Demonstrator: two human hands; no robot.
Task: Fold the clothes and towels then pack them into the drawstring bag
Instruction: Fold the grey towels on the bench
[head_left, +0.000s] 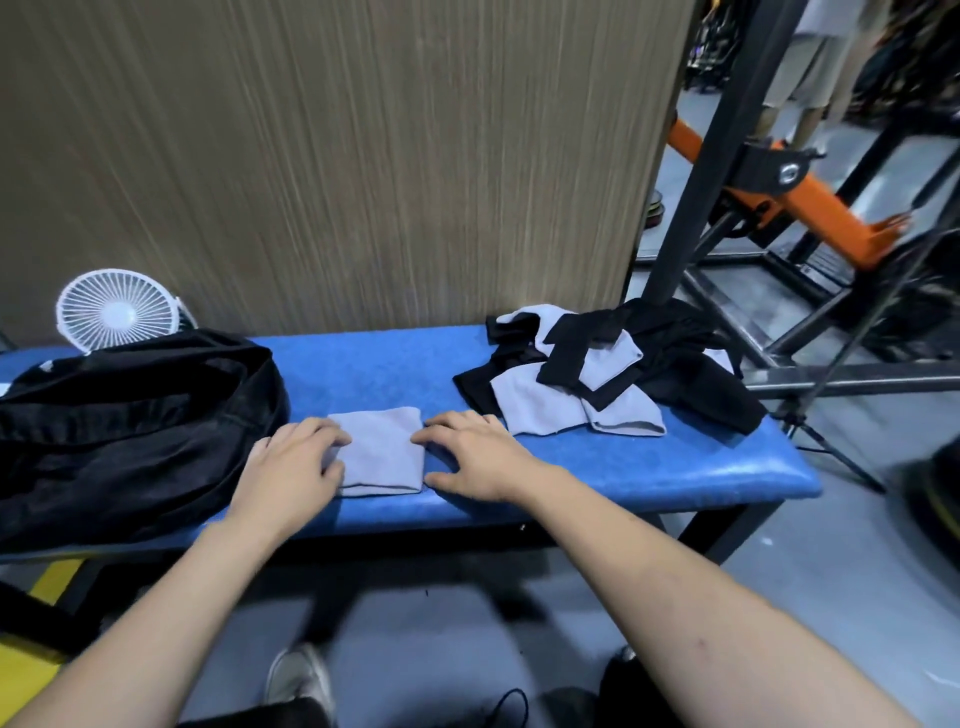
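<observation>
Blue padding covers the bench (649, 467), which carries every task item. One folded grey towel (382, 449) lies flat near the front edge, at the middle of the bench. One left hand (291, 467) rests on the towel's left edge, fingers slightly bent and laid over the cloth; it presses rather than grips. One right hand (475, 454) lies at the towel's right edge, fingers spread and nearly straight, fingertips touching the cloth, thumb on the padding just beside the near corner. Neither hand encloses anything.

One black drawstring bag (130, 431) lies slumped on the left end of the bench, just beside the left hand, its mouth turned towards the wall. One unfolded pile of clothes (608, 379) sits on the right end, near the right hand but apart from it. The pile mixes black and grey pieces; the number of separate garments in it cannot be told.

One small white fan (117, 309) stands behind the bag, against the wood-grain panel (337, 156). One black metal frame (727, 156) with one orange bar (810, 202) stands on the floor to the right of the bench.
</observation>
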